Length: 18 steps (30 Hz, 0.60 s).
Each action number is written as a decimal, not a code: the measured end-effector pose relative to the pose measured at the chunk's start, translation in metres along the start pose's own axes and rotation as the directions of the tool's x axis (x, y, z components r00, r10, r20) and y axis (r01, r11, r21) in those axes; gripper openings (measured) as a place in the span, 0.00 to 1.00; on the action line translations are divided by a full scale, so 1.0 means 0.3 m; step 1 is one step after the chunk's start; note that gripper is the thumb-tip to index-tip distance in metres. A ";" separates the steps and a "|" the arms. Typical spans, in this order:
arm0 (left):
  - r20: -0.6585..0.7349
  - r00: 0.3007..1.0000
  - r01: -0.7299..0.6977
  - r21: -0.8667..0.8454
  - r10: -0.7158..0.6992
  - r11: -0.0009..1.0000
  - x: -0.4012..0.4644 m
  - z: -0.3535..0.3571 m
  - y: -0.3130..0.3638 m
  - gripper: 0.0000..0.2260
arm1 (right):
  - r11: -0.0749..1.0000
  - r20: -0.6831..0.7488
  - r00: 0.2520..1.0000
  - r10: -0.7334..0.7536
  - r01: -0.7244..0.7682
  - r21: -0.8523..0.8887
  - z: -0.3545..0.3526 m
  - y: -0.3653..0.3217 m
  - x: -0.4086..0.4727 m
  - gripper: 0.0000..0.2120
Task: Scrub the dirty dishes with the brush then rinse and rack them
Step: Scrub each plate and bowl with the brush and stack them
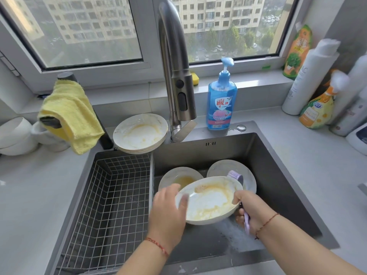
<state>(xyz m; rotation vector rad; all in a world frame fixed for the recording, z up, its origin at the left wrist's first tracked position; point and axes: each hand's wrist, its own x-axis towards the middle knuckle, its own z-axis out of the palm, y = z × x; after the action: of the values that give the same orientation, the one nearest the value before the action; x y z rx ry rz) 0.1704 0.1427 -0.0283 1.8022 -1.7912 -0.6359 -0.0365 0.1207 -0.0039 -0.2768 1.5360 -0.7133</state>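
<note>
A white plate [208, 201] smeared with yellow residue is held tilted over the dark sink [278, 165]. My left hand [168, 211] grips its left rim, thumb on the inner face. My right hand [252, 209] holds the right rim and also grips the purple brush [246, 221], whose handle points down; the brush head [235, 175] pokes out behind the plate. Two more dirty plates [178, 175] [248, 175] lie in the sink beneath. A stack of dirty plates [140, 132] sits on the counter by the faucet. The wire rack [111, 195] fills the sink's left part.
The tall faucet [174, 76] stands behind the sink with no water running. A blue soap bottle [222, 100] stands to its right. A yellow cloth [69, 116] hangs at left, near white bowls [15, 135]. Cleaning bottles [317, 92] crowd the right counter.
</note>
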 end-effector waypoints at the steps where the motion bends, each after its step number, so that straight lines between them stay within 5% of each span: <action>1: 0.086 0.990 -0.111 -0.001 0.111 0.994 -0.013 0.003 0.007 0.29 | 1.000 -0.010 1.000 0.003 -0.003 -0.008 0.008 0.001 0.001 0.04; 3: 0.222 0.924 -0.345 0.135 0.311 0.929 -0.030 0.039 0.003 0.30 | 1.000 -0.013 1.000 0.011 -0.011 0.008 0.024 0.006 0.004 0.05; 5: 0.217 0.854 -0.519 0.300 0.472 0.801 -0.039 0.091 0.005 0.29 | 0.999 0.000 1.000 0.015 -0.015 0.036 0.041 0.014 0.009 0.08; 12: -0.085 0.748 -0.567 0.434 0.658 0.701 -0.006 0.143 0.010 0.26 | 0.997 0.053 0.996 -0.073 0.074 -0.014 0.064 0.018 -0.025 0.15; 14: -0.135 0.828 -0.480 0.330 0.544 0.813 0.000 0.120 0.016 0.20 | 0.992 0.045 0.993 -0.111 0.114 -0.056 0.036 0.011 -0.034 0.19; 16: -0.166 0.950 -0.240 0.150 0.264 0.959 0.008 0.068 0.035 0.17 | 0.977 0.011 0.986 -0.168 0.168 -0.132 -0.003 0.003 -0.039 0.20; 18: -0.080 0.997 0.022 -0.021 -0.024 1.000 0.021 0.030 0.043 0.17 | 0.953 -0.001 0.971 -0.238 0.233 -0.195 -0.038 -0.006 -0.048 0.16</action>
<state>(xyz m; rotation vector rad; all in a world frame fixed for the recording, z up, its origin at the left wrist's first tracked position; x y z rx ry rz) 0.1548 0.1361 -0.0265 1.8116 -1.7077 -0.5807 -0.0464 0.1307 0.0082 -0.6083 1.6149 -0.7554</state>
